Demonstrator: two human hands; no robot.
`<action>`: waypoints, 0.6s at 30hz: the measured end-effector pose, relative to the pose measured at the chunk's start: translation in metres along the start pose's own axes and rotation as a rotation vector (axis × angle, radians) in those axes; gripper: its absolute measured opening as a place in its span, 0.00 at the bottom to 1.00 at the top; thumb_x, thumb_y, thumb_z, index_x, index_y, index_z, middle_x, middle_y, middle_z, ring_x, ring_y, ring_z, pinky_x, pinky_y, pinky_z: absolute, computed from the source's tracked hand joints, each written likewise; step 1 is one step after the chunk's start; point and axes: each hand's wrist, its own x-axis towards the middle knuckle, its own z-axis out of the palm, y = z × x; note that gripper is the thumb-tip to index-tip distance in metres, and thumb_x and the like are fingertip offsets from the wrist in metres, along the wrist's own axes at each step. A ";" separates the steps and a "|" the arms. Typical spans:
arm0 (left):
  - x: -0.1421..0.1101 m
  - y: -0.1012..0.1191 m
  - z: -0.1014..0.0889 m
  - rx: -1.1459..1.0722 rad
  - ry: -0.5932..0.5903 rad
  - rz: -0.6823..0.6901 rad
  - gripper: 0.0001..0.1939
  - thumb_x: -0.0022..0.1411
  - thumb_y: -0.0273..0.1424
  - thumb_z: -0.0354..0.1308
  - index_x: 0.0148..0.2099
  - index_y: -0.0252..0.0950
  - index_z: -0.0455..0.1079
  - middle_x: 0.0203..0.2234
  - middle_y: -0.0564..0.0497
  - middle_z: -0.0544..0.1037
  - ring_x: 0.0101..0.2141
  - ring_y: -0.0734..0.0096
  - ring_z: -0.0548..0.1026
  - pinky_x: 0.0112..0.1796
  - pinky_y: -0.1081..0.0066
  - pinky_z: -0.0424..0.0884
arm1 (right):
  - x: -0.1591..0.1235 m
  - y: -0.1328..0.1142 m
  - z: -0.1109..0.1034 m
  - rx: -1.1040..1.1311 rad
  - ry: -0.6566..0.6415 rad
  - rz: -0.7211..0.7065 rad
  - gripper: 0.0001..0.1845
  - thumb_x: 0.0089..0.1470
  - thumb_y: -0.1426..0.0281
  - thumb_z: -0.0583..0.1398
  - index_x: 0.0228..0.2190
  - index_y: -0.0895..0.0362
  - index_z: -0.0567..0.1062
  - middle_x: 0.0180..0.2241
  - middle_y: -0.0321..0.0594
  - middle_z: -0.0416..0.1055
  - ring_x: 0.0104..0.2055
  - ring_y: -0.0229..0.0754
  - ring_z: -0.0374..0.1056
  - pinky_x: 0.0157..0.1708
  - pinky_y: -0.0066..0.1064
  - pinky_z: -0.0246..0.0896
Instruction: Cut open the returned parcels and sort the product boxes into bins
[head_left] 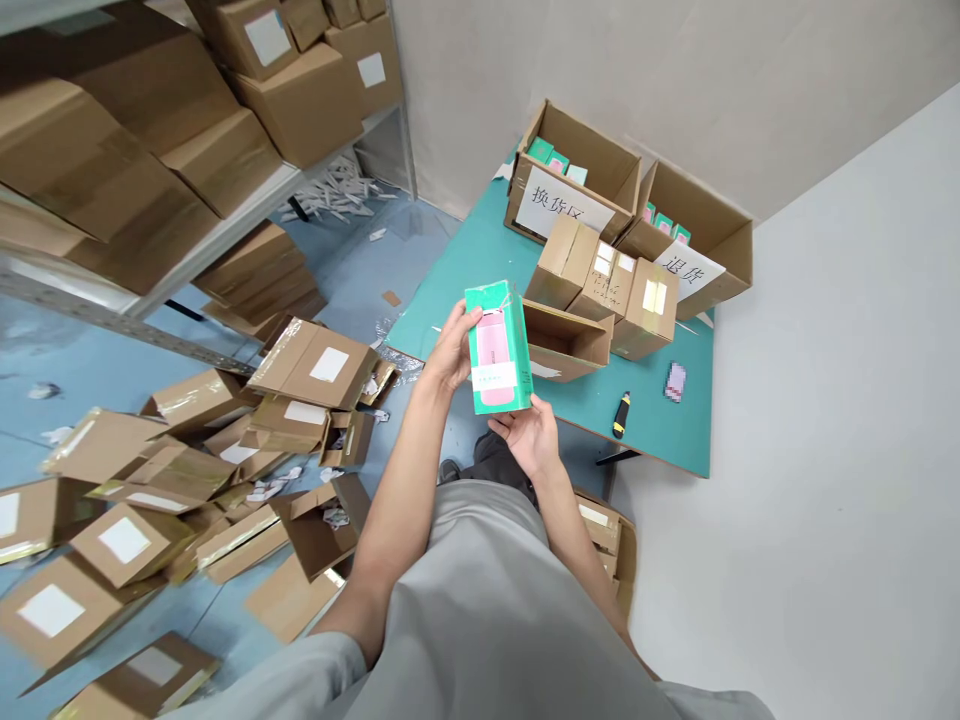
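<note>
A green product box [499, 347] with a pink bottle-like picture on its front is held up before me, above the near edge of the table. My left hand [450, 352] grips it along its left side, the thumb lying on the front face. At the lower right corner, my right hand [531, 436] supports the box with its fingertips, its other fingers partly curled below. Just behind the green box stands an open brown carton [566, 360], partly hidden by it.
The teal table [457, 285] carries two open bins, a left bin [622, 170] and a right bin [739, 235], both with green boxes inside. Closed cartons [604, 280] and a yellow-black utility knife [621, 415] lie nearer. Discarded cartons [161, 470] cover the floor at left, below a loaded shelf [262, 200].
</note>
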 end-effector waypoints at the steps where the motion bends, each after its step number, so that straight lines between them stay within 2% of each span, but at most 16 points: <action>1: 0.000 0.002 -0.001 0.038 0.008 0.030 0.32 0.54 0.44 0.82 0.56 0.42 0.76 0.49 0.48 0.87 0.48 0.56 0.86 0.47 0.65 0.81 | 0.000 -0.001 -0.001 -0.058 0.010 -0.035 0.16 0.58 0.56 0.69 0.44 0.50 0.79 0.40 0.38 0.86 0.52 0.53 0.83 0.53 0.49 0.86; 4: 0.002 0.009 -0.007 0.140 0.061 0.075 0.31 0.54 0.45 0.82 0.57 0.44 0.77 0.50 0.47 0.86 0.49 0.53 0.85 0.45 0.65 0.81 | -0.003 -0.005 0.001 -0.280 0.119 -0.262 0.21 0.60 0.57 0.70 0.52 0.49 0.79 0.48 0.37 0.84 0.53 0.47 0.81 0.52 0.41 0.84; 6: 0.003 0.013 -0.011 0.214 0.134 0.099 0.32 0.54 0.44 0.83 0.57 0.45 0.77 0.46 0.47 0.86 0.48 0.53 0.84 0.43 0.65 0.79 | -0.009 -0.008 0.006 -0.428 0.181 -0.447 0.24 0.62 0.57 0.71 0.57 0.48 0.79 0.57 0.41 0.82 0.59 0.47 0.78 0.57 0.39 0.81; 8: 0.004 0.014 -0.013 0.295 0.200 0.136 0.33 0.53 0.43 0.83 0.58 0.45 0.77 0.42 0.47 0.84 0.47 0.54 0.83 0.40 0.66 0.77 | -0.017 -0.010 0.013 -0.582 0.182 -0.577 0.26 0.61 0.57 0.73 0.59 0.46 0.80 0.66 0.44 0.75 0.68 0.49 0.72 0.65 0.41 0.74; 11: 0.005 0.013 -0.012 0.413 0.217 0.228 0.33 0.54 0.45 0.82 0.58 0.44 0.77 0.43 0.46 0.84 0.48 0.55 0.82 0.40 0.68 0.76 | -0.024 -0.008 0.022 -0.891 0.144 -0.648 0.31 0.58 0.56 0.76 0.60 0.44 0.80 0.73 0.45 0.66 0.77 0.53 0.61 0.75 0.46 0.63; 13: 0.005 0.012 -0.009 0.487 0.207 0.274 0.33 0.54 0.48 0.81 0.58 0.44 0.76 0.45 0.46 0.84 0.50 0.56 0.81 0.41 0.68 0.77 | -0.023 -0.003 0.024 -1.119 0.167 -0.691 0.32 0.58 0.54 0.75 0.61 0.47 0.80 0.73 0.49 0.65 0.76 0.57 0.63 0.74 0.50 0.65; 15: 0.004 0.011 -0.006 0.550 0.195 0.281 0.35 0.54 0.50 0.81 0.59 0.44 0.75 0.47 0.45 0.83 0.49 0.56 0.81 0.42 0.68 0.77 | -0.018 0.002 0.022 -1.288 0.227 -0.770 0.30 0.60 0.55 0.74 0.59 0.51 0.80 0.69 0.54 0.69 0.72 0.60 0.69 0.70 0.52 0.71; 18: 0.003 0.010 -0.004 0.552 0.160 0.218 0.38 0.54 0.53 0.81 0.62 0.46 0.75 0.48 0.46 0.83 0.49 0.55 0.82 0.42 0.66 0.78 | -0.010 0.005 0.015 -1.309 0.291 -0.873 0.25 0.60 0.58 0.72 0.56 0.53 0.80 0.63 0.55 0.74 0.66 0.58 0.74 0.65 0.50 0.75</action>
